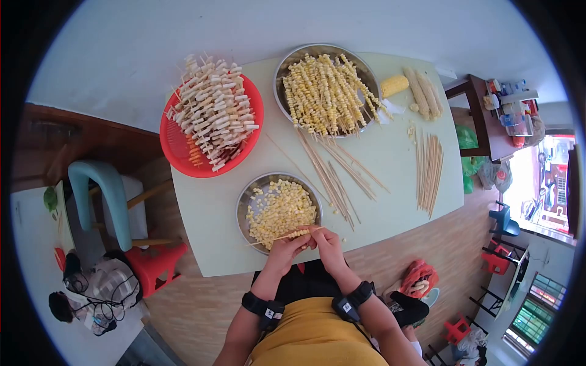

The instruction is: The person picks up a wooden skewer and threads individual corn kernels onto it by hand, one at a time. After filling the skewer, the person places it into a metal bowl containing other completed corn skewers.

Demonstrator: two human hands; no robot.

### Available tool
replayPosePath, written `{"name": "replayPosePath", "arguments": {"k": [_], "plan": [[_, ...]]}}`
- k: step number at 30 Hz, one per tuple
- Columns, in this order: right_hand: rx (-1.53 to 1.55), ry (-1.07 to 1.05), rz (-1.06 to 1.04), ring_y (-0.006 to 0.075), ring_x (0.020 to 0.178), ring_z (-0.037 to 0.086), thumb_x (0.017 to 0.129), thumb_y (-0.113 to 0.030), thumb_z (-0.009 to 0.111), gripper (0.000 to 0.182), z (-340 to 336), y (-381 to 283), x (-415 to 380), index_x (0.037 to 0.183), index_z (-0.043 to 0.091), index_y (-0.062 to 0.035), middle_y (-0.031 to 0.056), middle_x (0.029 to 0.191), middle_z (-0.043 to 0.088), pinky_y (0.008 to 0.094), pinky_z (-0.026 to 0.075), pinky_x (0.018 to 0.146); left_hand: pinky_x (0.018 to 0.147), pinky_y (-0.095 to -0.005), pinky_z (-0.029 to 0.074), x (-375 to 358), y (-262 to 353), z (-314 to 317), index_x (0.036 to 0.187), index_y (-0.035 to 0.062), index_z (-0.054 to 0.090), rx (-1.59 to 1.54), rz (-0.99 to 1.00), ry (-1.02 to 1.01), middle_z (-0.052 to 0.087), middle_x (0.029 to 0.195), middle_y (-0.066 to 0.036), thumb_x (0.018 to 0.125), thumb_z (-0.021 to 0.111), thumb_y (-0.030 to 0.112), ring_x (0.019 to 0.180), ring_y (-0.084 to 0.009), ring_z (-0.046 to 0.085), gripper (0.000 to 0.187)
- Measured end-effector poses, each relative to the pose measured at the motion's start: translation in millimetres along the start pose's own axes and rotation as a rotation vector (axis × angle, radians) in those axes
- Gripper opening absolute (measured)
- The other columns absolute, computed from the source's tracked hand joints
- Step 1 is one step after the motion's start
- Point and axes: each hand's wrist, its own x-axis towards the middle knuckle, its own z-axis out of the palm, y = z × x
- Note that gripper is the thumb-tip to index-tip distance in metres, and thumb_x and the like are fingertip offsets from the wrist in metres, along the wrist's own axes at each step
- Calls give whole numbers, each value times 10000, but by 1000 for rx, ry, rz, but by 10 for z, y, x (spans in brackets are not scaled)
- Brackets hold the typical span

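Over the near rim of a steel bowl (240, 210) of loose corn kernels (282, 210), a thin wooden skewer (261, 242) slants across, with a short row of kernels threaded on it. My left hand (284, 252) is closed around the skewer just below that row. At the skewer's right end, my right hand (328, 245) is closed, its fingertips pinched together beside the left fingers. Whether a single kernel sits in that pinch is hidden. Beyond the bowl, bare skewers (332, 177) lie in a loose spread on the pale table (390, 201).
A larger steel bowl (279, 91) holds many corn skewers (323, 91). Left of it, a red basket (171, 152) holds skewers of white pieces (217, 110). Corn cobs (422, 91) and a skewer bundle (430, 174) lie at right. A red stool (155, 265) stands left; a person (409, 311) is at lower right.
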Motion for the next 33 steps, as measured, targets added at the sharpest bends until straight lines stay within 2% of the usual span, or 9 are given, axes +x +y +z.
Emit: {"name": "replayPosePath", "arguments": {"k": [3, 5, 7, 9, 13, 18, 21, 28, 33], "plan": [[166, -7, 18, 103, 604, 507, 868, -180, 361, 286, -102, -77, 75, 913, 552, 28, 55, 683, 552, 218, 412, 595, 657, -210, 432, 35, 43, -96, 975, 0, 518, 104, 23, 42, 552, 815, -39, 773, 555, 82, 734, -111, 535, 221], [347, 114, 84, 136, 604, 512, 876, -252, 326, 326, -171, -239, 85, 914, 513, 12, 89, 694, 552, 251, 420, 610, 687, -223, 439, 5, 103, -140, 985, -10, 507, 142, 76, 67, 556, 849, -65, 789, 523, 75, 774, -133, 544, 214], [346, 114, 53, 151, 604, 521, 881, -277, 302, 346, -284, -311, 110, 936, 488, 10, 106, 692, 554, 267, 427, 614, 717, -236, 447, -38, 179, -232, 994, -21, 497, 179, 143, 97, 560, 884, -91, 805, 491, 69, 813, -156, 553, 209], [210, 175, -114, 149, 603, 522, 886, -279, 302, 342, -350, -416, 116, 917, 486, 8, 108, 680, 554, 265, 427, 615, 763, -261, 451, -62, 183, -385, 998, -33, 488, 16, 172, 117, 549, 959, -149, 824, 436, 65, 887, -195, 552, 207], [-65, 236, -403, 112, 634, 532, 889, -186, 352, 253, -201, -693, 29, 862, 514, 7, 74, 764, 553, 226, 430, 598, 756, -271, 456, -135, 320, -474, 990, -29, 488, 62, 220, 73, 550, 973, -166, 835, 415, 76, 896, -209, 557, 201], [-184, 193, -664, 116, 606, 526, 863, -71, 356, 197, 90, -900, -139, 809, 513, 35, 83, 749, 537, 225, 427, 561, 540, -204, 440, -166, 453, -559, 861, 25, 520, 293, 277, 349, 592, 725, -80, 814, 506, 157, 606, -118, 566, 141], [-292, 147, -798, 124, 583, 519, 849, -49, 362, 178, 136, -965, -217, 804, 512, 36, 96, 744, 541, 219, 420, 555, 472, -178, 387, -154, 500, -638, 806, 47, 530, 263, 302, 314, 559, 625, -29, 784, 563, 184, 523, -71, 510, 143], [-556, 197, -913, 168, 558, 523, 814, -38, 427, 112, 231, -909, -287, 777, 522, 9, 99, 710, 545, 240, 424, 516, 477, -173, 379, -288, 617, -769, 786, 38, 564, 262, 385, 303, 547, 617, -7, 775, 579, 179, 525, -55, 491, 143], [-766, 142, -817, 206, 548, 529, 760, -45, 523, 44, 479, -672, -232, 732, 534, -12, 97, 682, 546, 268, 422, 488, 538, -166, 394, -286, 616, -893, 935, 27, 605, 315, 365, 194, 561, 688, 8, 821, 515, 184, 595, -46, 492, 214]]}}
